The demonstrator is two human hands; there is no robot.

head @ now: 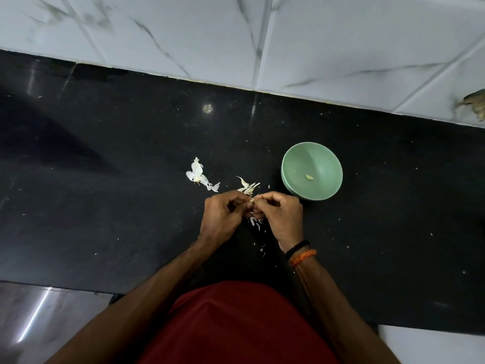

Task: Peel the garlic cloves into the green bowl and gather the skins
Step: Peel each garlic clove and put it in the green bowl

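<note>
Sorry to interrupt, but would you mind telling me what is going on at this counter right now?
A person is peeling garlic by hand over the black counter. The left hand and right hand together pinch a small garlic clove between their fingertips. The green bowl beside the right hand holds one peeled clove. Loose skins lie scattered on the counter, not yet gathered.

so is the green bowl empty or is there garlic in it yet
Not empty. The green bowl stands upright on the black counter with one small peeled clove lying at its bottom; the rest of the inside is bare.
</note>
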